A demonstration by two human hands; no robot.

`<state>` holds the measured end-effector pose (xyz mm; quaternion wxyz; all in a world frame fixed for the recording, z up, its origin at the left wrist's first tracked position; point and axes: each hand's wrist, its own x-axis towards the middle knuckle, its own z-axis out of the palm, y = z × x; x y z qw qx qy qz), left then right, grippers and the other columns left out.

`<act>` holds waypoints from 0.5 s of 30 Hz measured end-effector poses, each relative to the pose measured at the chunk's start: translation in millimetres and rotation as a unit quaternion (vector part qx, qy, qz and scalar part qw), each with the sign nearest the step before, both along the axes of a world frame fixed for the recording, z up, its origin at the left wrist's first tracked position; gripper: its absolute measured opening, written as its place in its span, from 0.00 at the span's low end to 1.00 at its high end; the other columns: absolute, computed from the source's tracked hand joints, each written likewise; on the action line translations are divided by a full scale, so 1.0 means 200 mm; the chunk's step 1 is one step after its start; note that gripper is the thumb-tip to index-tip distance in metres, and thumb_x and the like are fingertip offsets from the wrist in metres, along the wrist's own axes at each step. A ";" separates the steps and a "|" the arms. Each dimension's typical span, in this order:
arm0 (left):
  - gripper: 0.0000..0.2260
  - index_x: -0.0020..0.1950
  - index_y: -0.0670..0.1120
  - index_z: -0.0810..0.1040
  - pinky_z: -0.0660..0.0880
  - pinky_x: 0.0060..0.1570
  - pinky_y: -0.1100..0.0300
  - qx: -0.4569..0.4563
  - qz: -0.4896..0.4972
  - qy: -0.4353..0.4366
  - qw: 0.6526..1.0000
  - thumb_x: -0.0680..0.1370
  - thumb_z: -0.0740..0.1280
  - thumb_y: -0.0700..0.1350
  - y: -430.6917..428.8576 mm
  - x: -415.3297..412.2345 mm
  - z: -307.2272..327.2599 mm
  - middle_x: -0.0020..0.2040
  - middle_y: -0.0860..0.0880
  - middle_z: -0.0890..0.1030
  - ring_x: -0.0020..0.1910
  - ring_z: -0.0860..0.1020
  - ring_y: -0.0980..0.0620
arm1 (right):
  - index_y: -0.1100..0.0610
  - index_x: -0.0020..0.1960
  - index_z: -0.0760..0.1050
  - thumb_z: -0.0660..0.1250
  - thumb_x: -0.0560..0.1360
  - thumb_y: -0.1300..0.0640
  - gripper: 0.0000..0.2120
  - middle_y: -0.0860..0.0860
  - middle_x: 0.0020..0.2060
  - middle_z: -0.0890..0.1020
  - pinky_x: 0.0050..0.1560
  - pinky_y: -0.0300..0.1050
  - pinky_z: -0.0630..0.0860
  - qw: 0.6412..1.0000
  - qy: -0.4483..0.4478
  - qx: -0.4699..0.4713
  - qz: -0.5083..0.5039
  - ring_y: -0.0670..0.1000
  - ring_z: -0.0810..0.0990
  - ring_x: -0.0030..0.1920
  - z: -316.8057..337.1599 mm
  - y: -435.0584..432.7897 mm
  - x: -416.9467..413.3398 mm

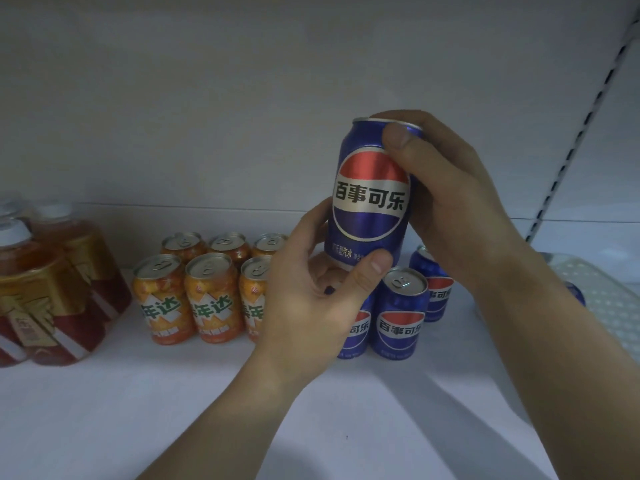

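One blue cola can (372,202) was held up in the air with both hands, upright and tilted slightly, its red, white and blue logo facing the camera. It hung above the shelf (138,393), directly over the group of matching cans and in front of the pale back wall (207,98).

The right hand (450,202) gripped the can's upper part, the thumb pressed on the front near the rim and the fingers (388,115) curled over the top edge behind it. The left hand (311,299) held the bottom, its thumb lying across the lower front edge and the other fingers wrapped underneath and behind.

Three more blue cans (401,317) stood on the shelf below. One was in full view at the front, one was half hidden behind the left hand, and one stood further back beside the right wrist. A small blue patch showed past the right forearm, too hidden to name.

To the left stood six orange cans (207,299), packed in two rows of three with all tops sealed. At the far left edge stood amber bottles (45,299) with white caps and gold-and-red labels. Four caps could be made out, though that corner was blurred.

One white perforated tray (609,299) lay at the right edge. One slotted rail (585,123) ran up the right side.
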<state>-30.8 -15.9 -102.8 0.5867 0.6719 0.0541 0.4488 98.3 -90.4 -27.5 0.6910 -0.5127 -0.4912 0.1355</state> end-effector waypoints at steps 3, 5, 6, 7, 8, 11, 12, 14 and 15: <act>0.29 0.72 0.47 0.71 0.81 0.53 0.60 0.001 0.033 -0.015 0.999 0.73 0.75 0.46 -0.02 0.01 -0.01 0.62 0.53 0.82 0.60 0.82 0.52 | 0.52 0.67 0.75 0.76 0.72 0.52 0.25 0.48 0.56 0.85 0.51 0.44 0.83 0.998 -0.057 -0.030 -0.020 0.49 0.86 0.54 0.00 0.00 0.00; 0.30 0.72 0.49 0.71 0.80 0.52 0.62 0.003 0.055 -0.014 0.998 0.72 0.76 0.45 -0.02 0.01 -0.01 0.62 0.57 0.82 0.60 0.82 0.54 | 0.50 0.72 0.70 0.77 0.70 0.57 0.33 0.45 0.58 0.82 0.50 0.39 0.83 0.995 -0.089 -0.044 -0.015 0.46 0.85 0.55 -0.01 0.00 0.00; 0.30 0.71 0.51 0.71 0.80 0.52 0.64 0.003 0.064 -0.012 0.998 0.71 0.76 0.43 -0.02 0.02 -0.01 0.61 0.59 0.82 0.60 0.82 0.56 | 0.50 0.74 0.67 0.78 0.70 0.60 0.37 0.45 0.60 0.81 0.51 0.39 0.82 0.992 -0.112 -0.052 -0.005 0.45 0.85 0.56 -0.01 0.00 0.01; 0.30 0.71 0.52 0.71 0.80 0.50 0.66 0.000 0.070 -0.009 0.997 0.72 0.76 0.39 0.00 0.02 -0.01 0.59 0.62 0.82 0.59 0.82 0.59 | 0.50 0.77 0.64 0.79 0.70 0.61 0.41 0.45 0.63 0.79 0.53 0.40 0.82 0.988 -0.141 -0.060 0.002 0.45 0.84 0.58 -0.01 0.00 0.02; 0.30 0.70 0.53 0.71 0.79 0.49 0.68 -0.005 0.074 -0.004 0.997 0.71 0.76 0.36 0.01 0.02 -0.01 0.57 0.65 0.82 0.57 0.82 0.62 | 0.51 0.79 0.61 0.80 0.69 0.62 0.44 0.45 0.65 0.78 0.56 0.42 0.82 0.983 -0.172 -0.067 0.007 0.46 0.83 0.60 -0.02 0.00 0.02; 0.33 0.70 0.53 0.73 0.81 0.49 0.64 -0.005 0.092 0.019 0.996 0.70 0.78 0.34 0.06 0.02 -0.02 0.54 0.67 0.83 0.54 0.83 0.63 | 0.54 0.81 0.61 0.83 0.67 0.62 0.49 0.44 0.67 0.78 0.62 0.43 0.80 0.967 -0.248 -0.066 -0.002 0.45 0.80 0.65 -0.05 0.01 0.02; 0.33 0.70 0.53 0.73 0.82 0.49 0.63 -0.003 0.102 0.023 0.995 0.69 0.78 0.34 0.08 0.02 -0.02 0.53 0.67 0.83 0.53 0.83 0.63 | 0.55 0.80 0.63 0.84 0.65 0.60 0.49 0.44 0.67 0.78 0.64 0.43 0.79 0.962 -0.267 -0.061 -0.010 0.44 0.79 0.66 -0.06 0.01 0.01; 0.31 0.69 0.52 0.74 0.81 0.46 0.66 -0.005 0.119 0.017 0.993 0.69 0.78 0.33 0.11 0.02 -0.02 0.51 0.67 0.84 0.53 0.83 0.63 | 0.56 0.78 0.67 0.86 0.63 0.57 0.48 0.45 0.67 0.80 0.66 0.43 0.78 0.954 -0.296 -0.046 -0.023 0.44 0.79 0.67 -0.08 0.01 -0.01; 0.31 0.68 0.52 0.74 0.80 0.45 0.67 -0.006 0.125 0.012 0.992 0.69 0.77 0.32 0.12 0.02 -0.02 0.51 0.67 0.84 0.53 0.83 0.64 | 0.57 0.76 0.70 0.86 0.63 0.55 0.46 0.45 0.66 0.80 0.66 0.43 0.78 0.952 -0.304 -0.038 -0.027 0.44 0.79 0.67 -0.08 0.01 -0.02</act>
